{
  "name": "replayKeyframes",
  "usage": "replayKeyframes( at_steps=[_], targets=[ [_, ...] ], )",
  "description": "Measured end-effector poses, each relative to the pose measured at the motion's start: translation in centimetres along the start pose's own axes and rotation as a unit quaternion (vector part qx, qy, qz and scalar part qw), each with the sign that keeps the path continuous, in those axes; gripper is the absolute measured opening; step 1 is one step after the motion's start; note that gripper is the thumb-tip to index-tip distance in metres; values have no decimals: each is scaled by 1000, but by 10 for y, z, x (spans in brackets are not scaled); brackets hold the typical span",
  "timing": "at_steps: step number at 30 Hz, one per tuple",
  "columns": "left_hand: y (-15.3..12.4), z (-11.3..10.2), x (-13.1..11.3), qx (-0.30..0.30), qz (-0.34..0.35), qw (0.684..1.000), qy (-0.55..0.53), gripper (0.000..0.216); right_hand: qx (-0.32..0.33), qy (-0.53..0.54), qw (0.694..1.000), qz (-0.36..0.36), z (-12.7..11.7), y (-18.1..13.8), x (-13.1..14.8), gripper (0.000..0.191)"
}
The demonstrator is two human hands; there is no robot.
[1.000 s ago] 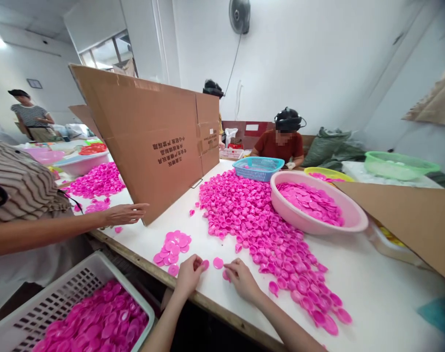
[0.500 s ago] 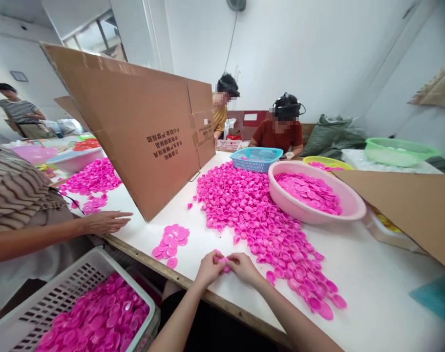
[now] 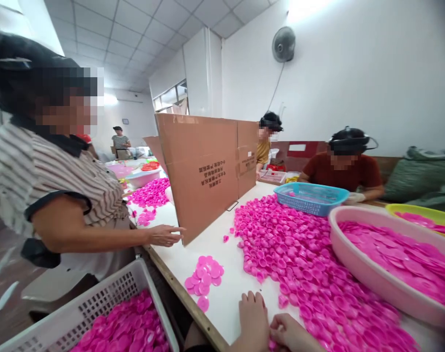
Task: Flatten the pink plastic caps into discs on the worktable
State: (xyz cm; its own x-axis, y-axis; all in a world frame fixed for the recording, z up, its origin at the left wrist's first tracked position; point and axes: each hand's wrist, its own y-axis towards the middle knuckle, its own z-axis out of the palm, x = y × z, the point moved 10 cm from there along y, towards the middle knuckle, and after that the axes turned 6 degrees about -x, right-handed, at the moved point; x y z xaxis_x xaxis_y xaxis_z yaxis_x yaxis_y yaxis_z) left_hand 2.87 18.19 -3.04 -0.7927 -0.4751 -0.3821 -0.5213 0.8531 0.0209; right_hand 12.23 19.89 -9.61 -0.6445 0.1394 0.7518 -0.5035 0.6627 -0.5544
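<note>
My left hand (image 3: 252,315) is over the white table, back of the hand up, its fingers stretched forward with small gaps at the tips. Nothing shows in it; the thumb is hidden. Close beside its wrist, my right hand (image 3: 290,331) has thumb and forefinger pinched together at a pink plastic piece (image 3: 272,345), mostly hidden at the frame's bottom edge. A large heap of small pink plastic cups (image 3: 299,264) spreads just beyond and right of my hands. Left of them lies a small group of flat pink discs (image 3: 203,278).
A cardboard sheet (image 3: 207,171) stands upright on the table (image 3: 229,274). A pink basin (image 3: 357,274) of discs and a blue basket (image 3: 310,200) stand right. A white crate (image 3: 149,278) of pink pieces is lower left. A co-worker's hand (image 3: 167,235) touches the cardboard; others sit opposite.
The view has tilted up and turned left. My hands, earlier both pinching a pink piece, have parted slightly, and my left fingers are stretched out. The co-worker's hand has reached the cardboard.
</note>
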Motion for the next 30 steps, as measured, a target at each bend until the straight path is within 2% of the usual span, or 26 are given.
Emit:
replayKeyframes(
  at_steps=[3,6,11,14,17,20,23,25,27,29,30],
  targets=[
    [0,8,-5,5,29,999,22,31,-11,-81,997,-6,-10,-1,2,8],
    [1,8,-8,11,60,998,6,27,-11,-152,988,-30,-18,-6,16,11],
    [0,5,-7,30,59,998,-15,22,7,-219,974,-62,-17,-11,40,14],
    [-3,-1,-13,48,85,995,5,20,41,-177,983,-12,-12,-13,31,20],
    [-6,-11,-21,45,125,991,16,37,77,-101,992,17,-4,-19,19,26],
    [-13,-22,-29,14,154,988,-6,17,38,-53,997,-27,-5,-25,21,24],
    [-23,-39,-26,-15,148,988,-29,24,-14,-11,998,-67,-1,-40,30,21],
    [-31,-61,-10,-39,135,989,-39,26,-1,30,995,-90,11,-53,41,23],
    [-37,-96,27,-70,106,991,-45,31,28,75,992,-97,21,-63,49,32],
    [-45,-139,88,-115,46,991,-44,35,15,94,990,-107,16,-66,54,36],
    [-52,-161,126,-144,-2,989,-42,35,-14,85,989,-119,8,-65,55,34]
  ],
)
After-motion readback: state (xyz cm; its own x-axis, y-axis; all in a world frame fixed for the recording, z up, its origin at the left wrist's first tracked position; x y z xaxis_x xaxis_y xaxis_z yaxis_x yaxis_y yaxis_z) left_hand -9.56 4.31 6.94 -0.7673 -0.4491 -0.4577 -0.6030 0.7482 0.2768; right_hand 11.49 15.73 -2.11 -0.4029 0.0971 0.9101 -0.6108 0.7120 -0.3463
